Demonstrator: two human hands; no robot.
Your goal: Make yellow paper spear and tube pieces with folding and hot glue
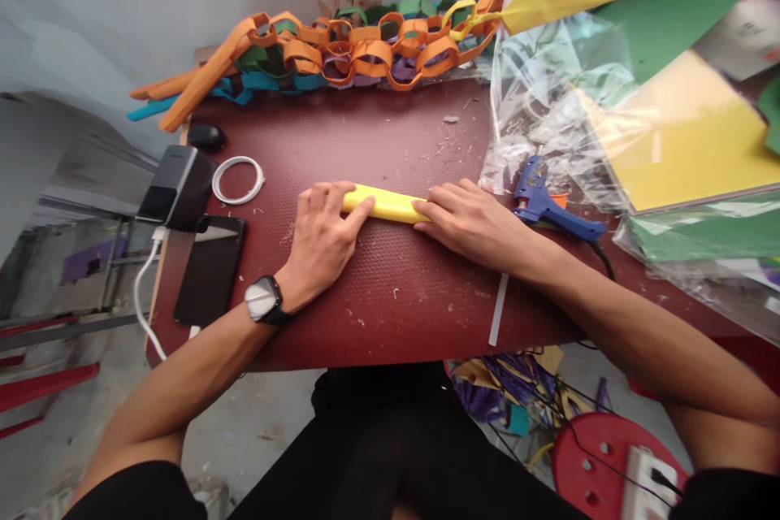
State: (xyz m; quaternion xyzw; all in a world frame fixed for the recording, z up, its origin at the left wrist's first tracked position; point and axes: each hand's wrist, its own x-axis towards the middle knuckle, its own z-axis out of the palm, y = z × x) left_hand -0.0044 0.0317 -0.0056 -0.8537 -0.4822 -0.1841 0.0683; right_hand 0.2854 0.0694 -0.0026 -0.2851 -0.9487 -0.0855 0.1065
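Paper (392,205), yellow, smooth and faintly glossy, lies as a long flattened roll between both hands, over the middle of the table (378,317). Left hand (322,237) grips its left end, thumb on the near face, fingers curled over the far edge; right hand (466,218) pinches the other end between thumb and bent fingers. A watch (262,299) with a pale round face and black band circles the left wrist.

The table is dark red with a fine dimpled texture, sprinkled with small pale flecks. A thin, straight white strip (498,310) lies near the front edge, below the right forearm. Just beyond that forearm sits a glue gun (539,199), hard blue plastic, its black cord trailing off. Clear film (548,97), crinkled and shiny, spreads behind it, next to a flat yellow sheet (688,138) and matte green sheets (700,236).

Along the back runs a chain (371,57) of looped paper links, orange foremost, with green, purple and blue among them; a pointed yellow piece (552,10), folded like a spearhead, lies at its right end. To the left are a rounded black mouse (205,136), a neat ring of white cable (238,180), a boxy grey charger (176,187) and a slim dark phone (210,272). Below, a round red stool (571,440) has circular holes, beside crumpled scraps (487,390)
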